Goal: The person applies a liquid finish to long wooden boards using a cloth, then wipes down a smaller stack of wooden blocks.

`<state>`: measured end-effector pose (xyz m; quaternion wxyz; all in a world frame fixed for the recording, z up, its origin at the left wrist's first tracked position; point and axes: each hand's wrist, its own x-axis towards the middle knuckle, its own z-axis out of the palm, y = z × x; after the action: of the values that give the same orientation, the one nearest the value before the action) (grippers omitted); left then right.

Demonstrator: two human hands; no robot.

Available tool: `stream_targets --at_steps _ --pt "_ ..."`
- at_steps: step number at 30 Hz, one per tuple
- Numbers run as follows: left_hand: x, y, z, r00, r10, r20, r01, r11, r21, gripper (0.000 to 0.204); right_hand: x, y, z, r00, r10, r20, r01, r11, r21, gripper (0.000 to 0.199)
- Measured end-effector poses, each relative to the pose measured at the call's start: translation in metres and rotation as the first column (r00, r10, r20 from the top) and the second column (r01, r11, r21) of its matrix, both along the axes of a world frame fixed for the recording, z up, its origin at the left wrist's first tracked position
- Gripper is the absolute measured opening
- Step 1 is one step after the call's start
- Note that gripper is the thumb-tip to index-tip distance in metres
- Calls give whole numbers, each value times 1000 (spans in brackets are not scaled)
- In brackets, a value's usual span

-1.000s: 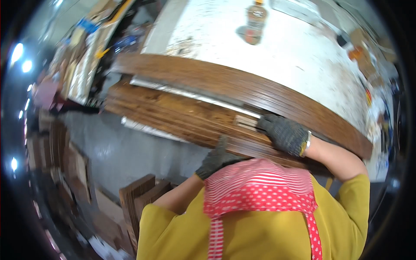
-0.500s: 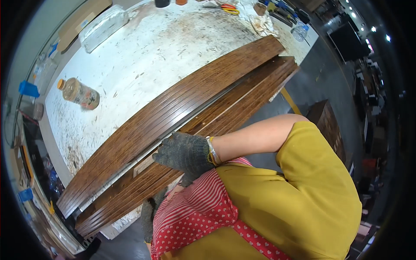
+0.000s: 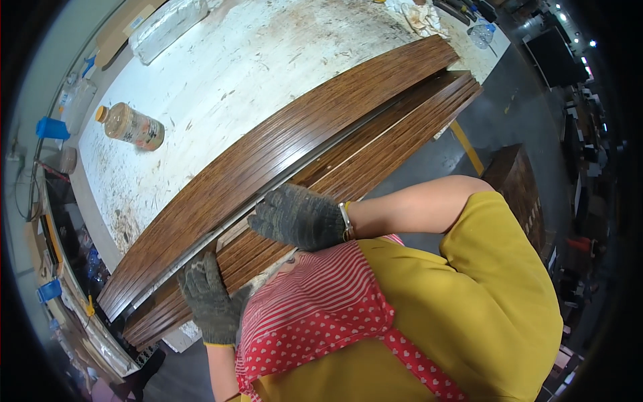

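Two long dark-brown wooden pieces lie slantwise along the near side of the table. The far one is a curved, grooved panel; the near one is a grooved board, with a narrow channel between them. A pale wooden strip shows in that channel. My right hand, in a dark grey knit glove, is closed over the strip and the near board's far edge; its fingertips are partly hidden. My left hand, gloved alike, rests across the near board farther left, thumb and fingers apart, fingertips at the channel.
The white table is stained and scattered with shavings. On it stand an orange-capped bottle and a clear plastic-wrapped block. A crumpled cloth and a clear plastic bottle lie at the far right. A brown wooden piece stands beyond my right arm.
My left hand has come up from below the near board's front edge onto its top. My right hand stays at the strip. The whole view has shifted slightly.
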<state>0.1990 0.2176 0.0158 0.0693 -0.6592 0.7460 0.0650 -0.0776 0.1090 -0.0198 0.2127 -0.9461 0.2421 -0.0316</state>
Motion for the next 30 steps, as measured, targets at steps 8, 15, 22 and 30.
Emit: stream_targets --at_steps 8,15,22,30 --pt "23 -19 -15 975 -195 -104 187 979 -83 86 -1 -2 18 992 -58 114 66 995 -72 45" --pt "19 2 -28 950 -226 -217 197 969 -148 89 -33 12 9 954 -85 289 85 996 12 51" --pt "22 -1 -19 962 -197 -187 183 979 -91 92 -133 10 21 869 -420 -261 389 906 -165 79" --pt "20 2 -9 959 -228 -171 230 973 -6 91 -173 28 27 817 -524 -240 456 842 -287 90"
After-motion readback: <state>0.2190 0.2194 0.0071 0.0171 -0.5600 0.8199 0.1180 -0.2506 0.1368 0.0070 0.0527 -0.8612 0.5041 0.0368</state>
